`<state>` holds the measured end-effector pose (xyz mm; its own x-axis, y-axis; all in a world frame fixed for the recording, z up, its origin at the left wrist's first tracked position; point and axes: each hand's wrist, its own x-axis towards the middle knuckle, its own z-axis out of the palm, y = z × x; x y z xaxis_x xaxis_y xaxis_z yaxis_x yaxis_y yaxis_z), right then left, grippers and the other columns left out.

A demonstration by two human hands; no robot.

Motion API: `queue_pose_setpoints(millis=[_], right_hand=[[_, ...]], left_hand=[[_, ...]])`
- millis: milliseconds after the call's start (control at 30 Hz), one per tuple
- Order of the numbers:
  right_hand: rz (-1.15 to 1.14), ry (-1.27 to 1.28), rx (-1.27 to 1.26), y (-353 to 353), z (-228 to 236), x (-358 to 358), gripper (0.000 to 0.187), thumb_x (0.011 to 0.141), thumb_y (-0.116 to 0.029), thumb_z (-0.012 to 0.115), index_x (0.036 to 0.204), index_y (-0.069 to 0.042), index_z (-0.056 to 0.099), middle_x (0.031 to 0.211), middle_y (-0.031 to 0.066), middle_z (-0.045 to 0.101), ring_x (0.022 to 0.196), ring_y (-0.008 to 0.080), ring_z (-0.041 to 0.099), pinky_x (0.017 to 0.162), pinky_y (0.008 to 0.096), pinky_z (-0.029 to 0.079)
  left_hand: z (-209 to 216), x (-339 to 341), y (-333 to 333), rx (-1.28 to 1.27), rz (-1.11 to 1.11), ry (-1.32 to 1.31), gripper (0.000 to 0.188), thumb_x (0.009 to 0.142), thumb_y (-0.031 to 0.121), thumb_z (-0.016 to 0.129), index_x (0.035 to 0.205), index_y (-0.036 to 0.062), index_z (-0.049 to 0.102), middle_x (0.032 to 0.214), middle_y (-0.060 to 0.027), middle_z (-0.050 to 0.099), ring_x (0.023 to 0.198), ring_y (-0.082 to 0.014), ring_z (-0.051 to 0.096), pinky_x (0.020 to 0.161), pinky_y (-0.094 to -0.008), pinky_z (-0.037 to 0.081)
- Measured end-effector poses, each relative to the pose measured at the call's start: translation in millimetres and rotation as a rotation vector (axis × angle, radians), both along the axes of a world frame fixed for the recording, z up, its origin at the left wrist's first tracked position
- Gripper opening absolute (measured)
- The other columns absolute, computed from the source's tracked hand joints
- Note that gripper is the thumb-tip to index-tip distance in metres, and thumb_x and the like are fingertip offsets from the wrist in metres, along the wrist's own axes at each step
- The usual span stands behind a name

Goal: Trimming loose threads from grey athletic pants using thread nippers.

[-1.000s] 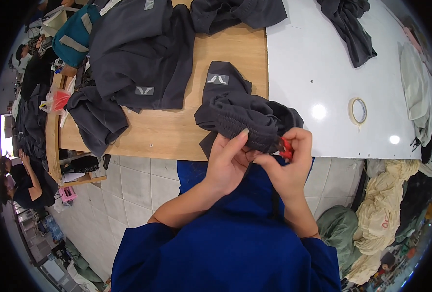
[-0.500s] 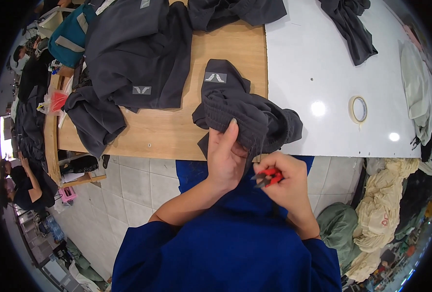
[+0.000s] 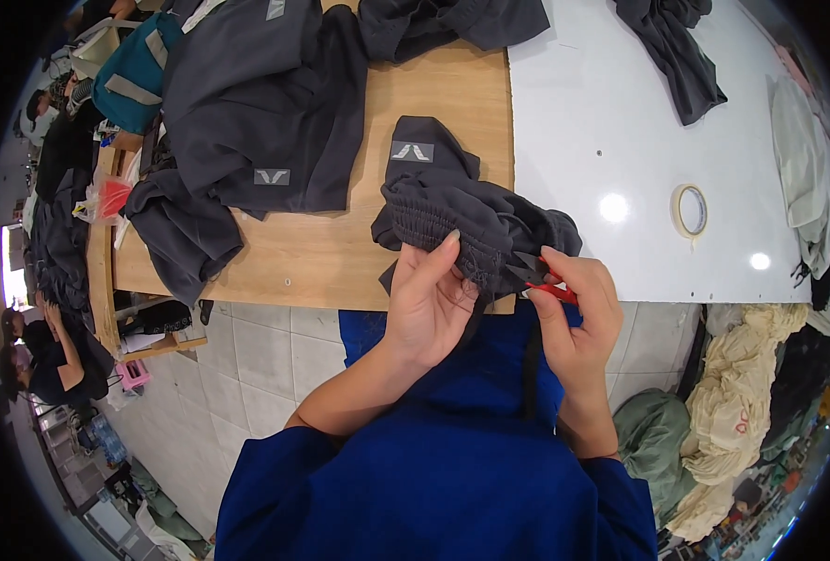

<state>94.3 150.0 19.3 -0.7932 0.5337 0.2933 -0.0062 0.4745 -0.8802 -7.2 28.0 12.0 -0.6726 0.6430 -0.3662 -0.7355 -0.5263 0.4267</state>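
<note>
Left hand (image 3: 426,313) pinching dark-grey gathered-fabric garment (image 3: 447,222); right hand (image 3: 583,313) gripping red-handled, dark-bladed snips (image 3: 557,293) (a slip could nick cloth).

The head-worn fisheye camera looks steeply down, I notice, from close above the bare left hand (image 3: 424,318), bare right hand (image 3: 587,348) and pale-brown wooden tabletop (image 3: 312,257).

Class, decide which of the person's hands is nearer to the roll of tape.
Right. The right hand is below and left of the tape; the left hand is farther left.
</note>
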Motion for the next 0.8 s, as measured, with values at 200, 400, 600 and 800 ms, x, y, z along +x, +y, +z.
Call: queue_pose_setpoints(millis=[200, 400, 600, 800], right_hand=[[-0.073, 0.066, 0.218, 1.1, -5.9, -1.4, 0.038, 0.062, -0.006, 0.077, 0.099, -0.006, 0.069, 0.080, 0.0058, 0.060, 0.066, 0.0191, 0.051, 0.059, 0.0272, 0.040], [-0.082, 0.107, 0.351, 0.4, -3.3, -5.6, 0.037, 0.062, -0.009, 0.077, 0.098, -0.008, 0.070, 0.078, 0.0034, 0.059, 0.063, 0.0165, 0.048, 0.054, 0.0265, 0.036], [-0.090, 0.125, 0.420, -1.0, -2.8, -6.3, 0.033, 0.062, -0.009, 0.077, 0.094, -0.009, 0.071, 0.076, 0.0026, 0.058, 0.061, 0.0159, 0.046, 0.053, 0.0259, 0.035], [-0.106, 0.113, 0.397, -2.5, -3.6, -1.8, 0.033, 0.062, -0.008, 0.077, 0.095, -0.009, 0.071, 0.075, 0.0023, 0.058, 0.060, 0.0157, 0.046, 0.053, 0.0263, 0.035]], left_hand=[[3.8, 1.1, 1.1, 0.011, 0.015, 0.006, 0.033, 0.095, 0.009, 0.043, 0.128, 0.0055, 0.037, 0.118, -0.0103, 0.055, 0.106, -0.0170, 0.058, 0.087, -0.0288, 0.053], [3.6, 3.4, 1.3, 0.006, -0.036, -0.004, 0.033, 0.095, 0.008, 0.044, 0.127, 0.0041, 0.038, 0.118, -0.0105, 0.055, 0.106, -0.0175, 0.058, 0.089, -0.0299, 0.052], [4.6, 2.4, -1.5, 0.014, -0.054, 0.005, 0.033, 0.094, 0.008, 0.045, 0.127, 0.0035, 0.038, 0.118, -0.0112, 0.055, 0.106, -0.0184, 0.058, 0.090, -0.0308, 0.051], [5.2, 3.7, -2.1, 0.014, -0.040, 0.021, 0.034, 0.094, 0.007, 0.045, 0.127, 0.0043, 0.038, 0.117, -0.0112, 0.056, 0.106, -0.0186, 0.059, 0.089, -0.0307, 0.052]])
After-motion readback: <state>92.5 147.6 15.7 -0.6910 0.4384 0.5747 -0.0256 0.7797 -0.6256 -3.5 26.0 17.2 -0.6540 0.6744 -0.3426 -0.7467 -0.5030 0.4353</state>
